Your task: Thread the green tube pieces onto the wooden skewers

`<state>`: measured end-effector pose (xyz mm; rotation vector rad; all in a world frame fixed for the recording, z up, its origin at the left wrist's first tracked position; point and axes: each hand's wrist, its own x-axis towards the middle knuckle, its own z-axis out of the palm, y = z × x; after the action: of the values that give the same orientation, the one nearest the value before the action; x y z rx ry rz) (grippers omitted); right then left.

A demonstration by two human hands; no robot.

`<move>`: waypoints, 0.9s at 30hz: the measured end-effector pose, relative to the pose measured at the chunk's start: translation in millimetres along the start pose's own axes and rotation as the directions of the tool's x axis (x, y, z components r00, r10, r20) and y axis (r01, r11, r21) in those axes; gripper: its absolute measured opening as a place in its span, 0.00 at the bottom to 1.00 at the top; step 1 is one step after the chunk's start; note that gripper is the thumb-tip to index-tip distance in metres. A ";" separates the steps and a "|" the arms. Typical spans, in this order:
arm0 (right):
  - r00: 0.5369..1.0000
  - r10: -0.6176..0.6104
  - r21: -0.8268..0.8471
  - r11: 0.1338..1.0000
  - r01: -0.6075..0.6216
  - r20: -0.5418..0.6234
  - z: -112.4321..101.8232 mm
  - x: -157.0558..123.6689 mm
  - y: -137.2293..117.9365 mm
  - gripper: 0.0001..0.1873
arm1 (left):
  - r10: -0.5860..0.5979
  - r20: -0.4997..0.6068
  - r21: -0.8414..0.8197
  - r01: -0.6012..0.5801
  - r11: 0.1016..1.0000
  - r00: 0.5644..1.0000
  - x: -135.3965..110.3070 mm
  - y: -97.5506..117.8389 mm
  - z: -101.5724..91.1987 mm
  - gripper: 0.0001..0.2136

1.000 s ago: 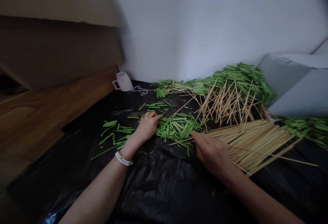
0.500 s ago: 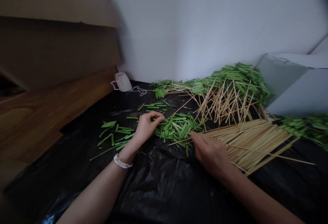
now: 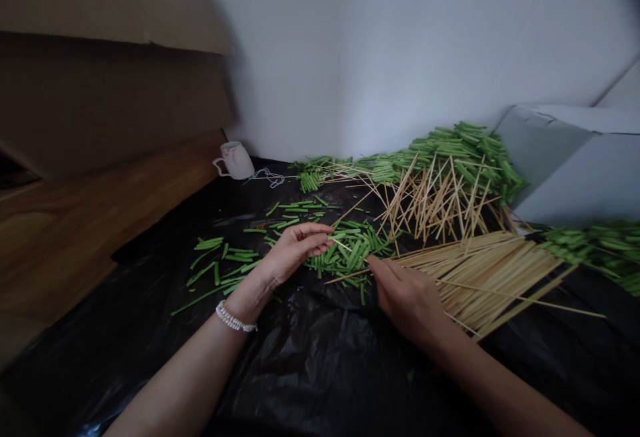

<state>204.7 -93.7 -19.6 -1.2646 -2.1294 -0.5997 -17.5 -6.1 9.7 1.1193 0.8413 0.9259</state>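
My right hand (image 3: pixel 407 293) is closed on a thin bamboo skewer (image 3: pixel 343 245), whose pale end points left over a heap of cut green stems (image 3: pixel 355 250). At that end are the fingertips of my left hand (image 3: pixel 303 247), thumb and fingers pinched together; whatever lies between them is hidden. A beaded bracelet (image 3: pixel 234 317) circles my left wrist. Under and beside my right hand spreads a bundle of loose skewers (image 3: pixel 493 273). Loose green pieces (image 3: pixel 245 257) lie scattered left of my left hand.
Skewers threaded with green stems (image 3: pixel 455 157) are piled against the wall, with more green stems (image 3: pixel 595 247) at far right. A white mug (image 3: pixel 236 160) stands at back left by a tangled string (image 3: pixel 270 177). Cardboard boxes (image 3: pixel 115 83) rise at left. Black plastic sheeting (image 3: pixel 310 370) covers the surface.
My left hand has shifted right, and its fingertips now meet the end of the skewer. My right hand keeps its grip nearly in place. The view has moved slightly.
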 end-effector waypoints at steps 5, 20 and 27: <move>1.000 0.001 0.007 1.000 -0.001 -0.002 -0.7 0.6 0.3 0.16 | -0.080 0.124 0.046 0.075 0.996 0.989 -3.0 -4.4 3.6 0.13; 1.000 0.027 0.011 1.000 -0.027 -0.012 -2.5 1.5 0.0 0.15 | -0.114 0.071 -0.265 0.129 0.956 0.991 -2.2 -4.1 1.9 0.09; 0.999 0.036 0.002 0.999 -0.036 -0.013 -2.2 1.0 0.2 0.15 | -0.115 0.072 -0.241 0.129 0.962 0.991 -3.7 -3.9 2.9 0.11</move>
<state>205.1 -94.4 -17.3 -1.2921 -2.0916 -0.5883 -15.6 -11.2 6.9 0.8655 0.7190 0.8651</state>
